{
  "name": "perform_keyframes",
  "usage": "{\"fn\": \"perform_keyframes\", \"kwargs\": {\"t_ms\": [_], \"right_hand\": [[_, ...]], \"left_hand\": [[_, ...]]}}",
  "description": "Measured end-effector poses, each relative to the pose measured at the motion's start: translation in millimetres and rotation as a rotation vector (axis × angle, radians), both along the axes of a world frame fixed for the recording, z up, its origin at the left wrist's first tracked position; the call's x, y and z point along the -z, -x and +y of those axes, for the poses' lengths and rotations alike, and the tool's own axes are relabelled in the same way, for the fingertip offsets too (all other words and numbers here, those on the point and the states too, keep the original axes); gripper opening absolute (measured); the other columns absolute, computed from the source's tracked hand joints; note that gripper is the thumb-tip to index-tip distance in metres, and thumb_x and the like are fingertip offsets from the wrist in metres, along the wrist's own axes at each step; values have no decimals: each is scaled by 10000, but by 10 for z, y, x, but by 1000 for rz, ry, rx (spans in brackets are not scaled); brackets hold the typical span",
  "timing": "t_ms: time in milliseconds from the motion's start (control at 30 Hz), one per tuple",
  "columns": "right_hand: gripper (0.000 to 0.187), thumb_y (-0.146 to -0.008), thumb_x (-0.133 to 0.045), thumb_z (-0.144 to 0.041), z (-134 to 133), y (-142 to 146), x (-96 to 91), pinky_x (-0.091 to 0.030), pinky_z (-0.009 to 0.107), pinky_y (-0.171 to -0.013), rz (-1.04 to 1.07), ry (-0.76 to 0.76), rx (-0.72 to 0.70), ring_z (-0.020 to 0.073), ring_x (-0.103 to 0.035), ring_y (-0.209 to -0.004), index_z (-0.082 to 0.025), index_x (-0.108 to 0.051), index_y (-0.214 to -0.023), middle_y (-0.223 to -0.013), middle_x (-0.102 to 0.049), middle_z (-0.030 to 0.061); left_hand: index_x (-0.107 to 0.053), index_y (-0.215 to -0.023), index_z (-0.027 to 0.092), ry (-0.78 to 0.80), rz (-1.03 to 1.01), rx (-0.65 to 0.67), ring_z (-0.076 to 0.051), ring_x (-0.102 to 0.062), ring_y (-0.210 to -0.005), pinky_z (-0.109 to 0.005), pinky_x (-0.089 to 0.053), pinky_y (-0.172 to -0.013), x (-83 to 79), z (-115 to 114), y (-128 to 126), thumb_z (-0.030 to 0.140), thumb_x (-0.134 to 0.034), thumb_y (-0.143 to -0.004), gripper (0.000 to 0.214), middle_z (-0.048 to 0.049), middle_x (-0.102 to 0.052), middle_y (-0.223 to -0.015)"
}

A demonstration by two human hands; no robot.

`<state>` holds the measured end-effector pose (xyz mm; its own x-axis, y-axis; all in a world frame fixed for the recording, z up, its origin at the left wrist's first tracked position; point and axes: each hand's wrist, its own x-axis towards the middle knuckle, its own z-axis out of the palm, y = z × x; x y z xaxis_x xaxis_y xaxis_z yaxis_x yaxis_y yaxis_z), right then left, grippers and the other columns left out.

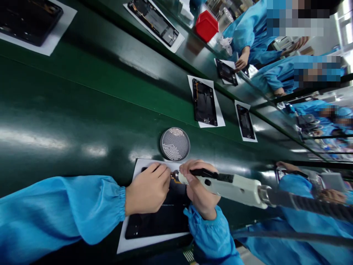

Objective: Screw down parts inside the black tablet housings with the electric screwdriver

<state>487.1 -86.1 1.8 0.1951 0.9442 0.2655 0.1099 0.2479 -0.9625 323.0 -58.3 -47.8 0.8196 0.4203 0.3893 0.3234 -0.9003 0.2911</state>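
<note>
A black phone body (162,217) lies on a white sheet (129,243) on the green belt, right in front of me. My left hand (147,189) rests on the phone's upper part, fingers curled and pressed down on it. My right hand (200,191) is wrapped round a white electric screwdriver (228,186) with a black lever. Its metal tip (174,176) points at the phone's top edge, close to my left fingertips.
A round metal screw dish (174,144) sits just beyond the phone. More phone bodies on white sheets (204,103) (246,122) (154,20) lie along the green conveyor (82,110). A red bin (206,25) and workers in blue coats (248,40) stand at the far side.
</note>
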Motion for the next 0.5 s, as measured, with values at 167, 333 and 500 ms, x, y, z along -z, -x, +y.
{"fn": "perform_keyframes", "kwargs": {"t_ms": [167, 333, 500], "right_hand": [[209, -841, -645, -104, -3, -1, 94, -488, 372, -680, 37, -4, -35, 191, -602, -758, -263, -674, -974, -815, -620, -7], [190, -777, -725, -171, 161, -161, -93, -529, 373, -685, 52, -90, 184, 183, -626, -708, -241, -693, -950, -764, -650, -10], [297, -682, -801, -194, 571, -643, -486, -531, 324, -657, 73, -222, 495, 143, -593, -632, -202, -655, -940, -691, -599, -44]], "left_hand": [[-711, -999, 42, 53, -19, -39, -369, -559, -1083, -518, -456, -973, -12, 14, 10, 266, -552, -933, 282, -211, -640, -1079], [-681, -1003, 75, 108, 26, -89, -364, -535, -1126, -499, -488, -942, -55, 88, 14, 183, -524, -926, 205, -213, -607, -1167], [-635, -961, 96, 123, 230, -169, -300, -555, -916, -434, -499, -754, -135, 274, -27, 87, -468, -914, 174, -155, -607, -1008]]}}
